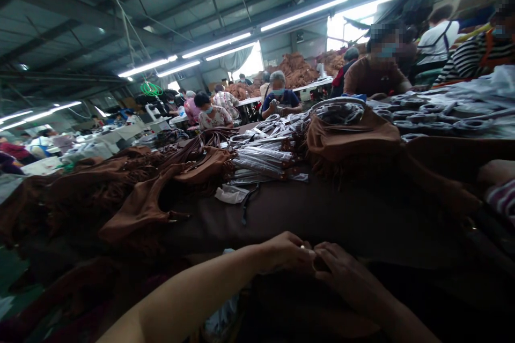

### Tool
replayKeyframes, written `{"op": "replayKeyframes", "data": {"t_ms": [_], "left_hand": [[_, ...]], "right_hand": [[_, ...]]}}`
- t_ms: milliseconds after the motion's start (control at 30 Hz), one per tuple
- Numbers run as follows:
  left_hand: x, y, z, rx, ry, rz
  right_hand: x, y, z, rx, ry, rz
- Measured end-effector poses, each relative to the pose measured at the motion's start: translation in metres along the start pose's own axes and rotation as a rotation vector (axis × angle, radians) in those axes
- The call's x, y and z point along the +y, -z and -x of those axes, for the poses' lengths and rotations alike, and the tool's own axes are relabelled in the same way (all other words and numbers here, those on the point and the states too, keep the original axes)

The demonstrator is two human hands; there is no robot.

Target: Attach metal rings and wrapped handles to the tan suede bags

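My left hand [286, 252] and my right hand [341, 268] meet at the near edge of the dark brown table covering [322, 214]. Both have their fingers bent and pressed together, fingertips touching or nearly so. Whatever lies between them is too dark and small to name. A small bright spot shows at the left fingers. Below the hands the lap area is in deep shadow. Beyond them on the table lie a thin black strip [248, 206] and a small whitish wrapped packet [231, 194].
Brown fringed bags [139, 206] are heaped at the left, and another brown bag [354, 136] stands at centre right. White-wrapped straps [261, 161] lie in a bundle between them. More wrapped handles [450, 107] cover the right. A co-worker's arm [499, 172] reaches in at the right edge.
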State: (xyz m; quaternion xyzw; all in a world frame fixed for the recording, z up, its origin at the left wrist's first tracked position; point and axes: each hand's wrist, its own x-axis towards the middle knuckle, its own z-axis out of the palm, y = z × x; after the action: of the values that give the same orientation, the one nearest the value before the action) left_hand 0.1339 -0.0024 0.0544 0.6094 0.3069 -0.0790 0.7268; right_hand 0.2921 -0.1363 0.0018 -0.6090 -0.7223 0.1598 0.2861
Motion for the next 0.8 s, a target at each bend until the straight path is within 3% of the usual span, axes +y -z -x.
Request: {"op": "replayKeyframes", "data": {"t_ms": [200, 400, 600, 800], "left_hand": [[-0.008, -0.017, 0.002, 0.13, -0.178, -0.019], [0.003, -0.026, 0.017, 0.125, -0.233, 0.204], [0.016, -0.015, 0.029, 0.196, -0.228, 0.291], [0.002, 0.0, 0.022, 0.261, -0.201, 0.388]], "right_hand": [[0.004, -0.001, 0.003, 0.054, -0.017, -0.034], [-0.009, 0.017, 0.0, 0.208, 0.156, 0.035], [-0.033, 0.021, -0.021, 0.253, 0.173, 0.051], [-0.02, 0.003, -0.041, 0.325, 0.269, 0.1]]}}
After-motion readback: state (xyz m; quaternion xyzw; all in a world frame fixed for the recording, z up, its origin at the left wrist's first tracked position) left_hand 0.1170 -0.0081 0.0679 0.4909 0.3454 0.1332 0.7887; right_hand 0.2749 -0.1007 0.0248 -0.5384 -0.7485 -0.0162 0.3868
